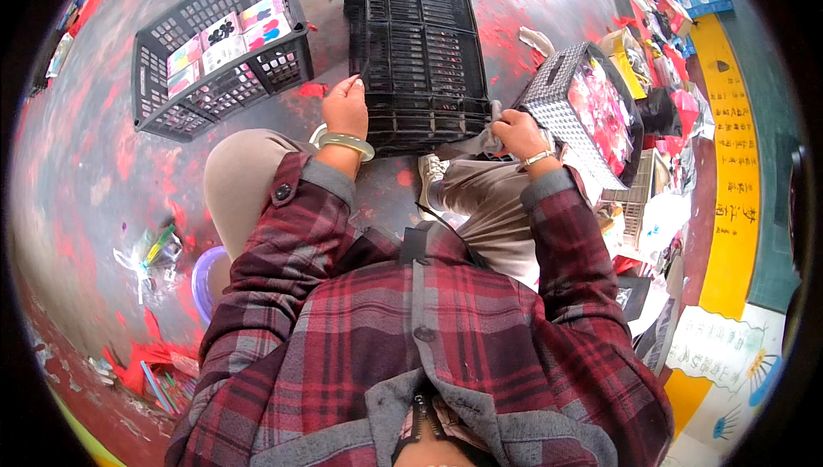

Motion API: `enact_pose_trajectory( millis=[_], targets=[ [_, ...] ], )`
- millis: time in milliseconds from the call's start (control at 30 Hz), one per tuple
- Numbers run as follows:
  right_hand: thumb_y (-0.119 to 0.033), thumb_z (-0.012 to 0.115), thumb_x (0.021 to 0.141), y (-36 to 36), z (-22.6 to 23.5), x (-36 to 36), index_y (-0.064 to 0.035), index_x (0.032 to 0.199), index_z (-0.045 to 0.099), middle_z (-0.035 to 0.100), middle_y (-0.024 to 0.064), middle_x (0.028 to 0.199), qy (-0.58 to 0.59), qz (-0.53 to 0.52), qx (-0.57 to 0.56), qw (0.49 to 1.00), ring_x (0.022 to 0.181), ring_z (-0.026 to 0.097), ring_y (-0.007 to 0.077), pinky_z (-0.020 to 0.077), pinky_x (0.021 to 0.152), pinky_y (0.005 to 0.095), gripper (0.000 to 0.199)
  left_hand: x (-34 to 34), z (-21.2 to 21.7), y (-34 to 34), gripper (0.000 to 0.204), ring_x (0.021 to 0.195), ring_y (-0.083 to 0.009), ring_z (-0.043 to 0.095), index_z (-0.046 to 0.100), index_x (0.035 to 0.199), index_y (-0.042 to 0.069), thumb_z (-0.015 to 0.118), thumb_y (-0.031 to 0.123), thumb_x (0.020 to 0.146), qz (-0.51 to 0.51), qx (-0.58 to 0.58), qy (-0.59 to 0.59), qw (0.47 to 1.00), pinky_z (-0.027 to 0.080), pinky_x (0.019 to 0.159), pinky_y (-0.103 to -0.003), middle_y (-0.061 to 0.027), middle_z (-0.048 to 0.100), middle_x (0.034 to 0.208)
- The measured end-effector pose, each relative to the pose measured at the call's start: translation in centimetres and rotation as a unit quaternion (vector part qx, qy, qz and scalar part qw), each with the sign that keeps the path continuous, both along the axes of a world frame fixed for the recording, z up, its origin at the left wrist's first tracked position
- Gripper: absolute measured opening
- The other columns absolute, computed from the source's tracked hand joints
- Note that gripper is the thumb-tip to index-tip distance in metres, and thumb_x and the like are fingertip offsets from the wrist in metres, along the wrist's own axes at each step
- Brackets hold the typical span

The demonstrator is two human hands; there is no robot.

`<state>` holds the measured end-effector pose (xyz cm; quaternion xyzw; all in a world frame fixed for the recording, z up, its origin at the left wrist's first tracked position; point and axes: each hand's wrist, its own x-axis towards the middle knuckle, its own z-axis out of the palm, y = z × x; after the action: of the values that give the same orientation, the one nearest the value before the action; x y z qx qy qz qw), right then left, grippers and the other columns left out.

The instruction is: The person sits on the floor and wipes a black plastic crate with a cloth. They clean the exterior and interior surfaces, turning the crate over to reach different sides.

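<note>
A long black plastic crate (422,38) with slatted sides stands in front of my knees, its far end reaching the top of the view. At the crate's near left edge is my left hand (345,110), its fingers closed on the rim; a pale bangle circles the wrist. My right hand (519,135) is beside the near right corner, pinching a grey cloth (491,134). Part of the cloth lies along the crate's near end. The fingertips of the right hand are partly hidden.
A dark grey basket (291,64) holding colourful packs stands at the far left. To the right, a woven bin (553,94) is filled with pink and red packets, with piled goods beyond it. A purple basin (204,283) sits by my left leg. Red scraps lie on the floor.
</note>
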<state>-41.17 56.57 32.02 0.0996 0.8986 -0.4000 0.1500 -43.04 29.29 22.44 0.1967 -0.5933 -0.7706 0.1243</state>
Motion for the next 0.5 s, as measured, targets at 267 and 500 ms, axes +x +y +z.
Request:
enact_pose_trajectory(
  millis=[267, 500],
  targets=[
    [-0.021, 0.064, 0.07, -5.1, 2.6, -1.0, -0.0033, 0.079, 0.059, 0.057, 0.0164, 0.068, 0.212, 0.083, 0.131, 0.965, 0.064, 0.058, 0.0306, 0.0452, 0.06, 0.0359, 0.021, -0.2, -1.2, 0.1, 0.022, 0.062, -0.0049, 0.049, 0.064, 0.1, -0.002, 0.058, 0.014, 0.087, 0.016, -0.003, 0.01, 1.0, 0.042, 0.058, -0.022, 0.0026, 0.06, 0.073],
    [-0.023, 0.062, 0.07, -6.7, 1.0, -5.0, -0.0072, 0.083, 0.064, 0.064, 0.0178, 0.084, 0.088, 0.195, 0.291, 0.933, 0.084, 0.061, 0.0354, 0.0485, 0.074, 0.0423, 0.02, -0.4, -2.0, 0.0, 0.022, 0.063, -0.0052, 0.05, 0.065, 0.099, -0.001, 0.058, 0.015, 0.086, 0.002, -0.014, -0.01, 1.0, 0.042, 0.058, -0.023, 0.0007, 0.061, 0.072]
  ],
)
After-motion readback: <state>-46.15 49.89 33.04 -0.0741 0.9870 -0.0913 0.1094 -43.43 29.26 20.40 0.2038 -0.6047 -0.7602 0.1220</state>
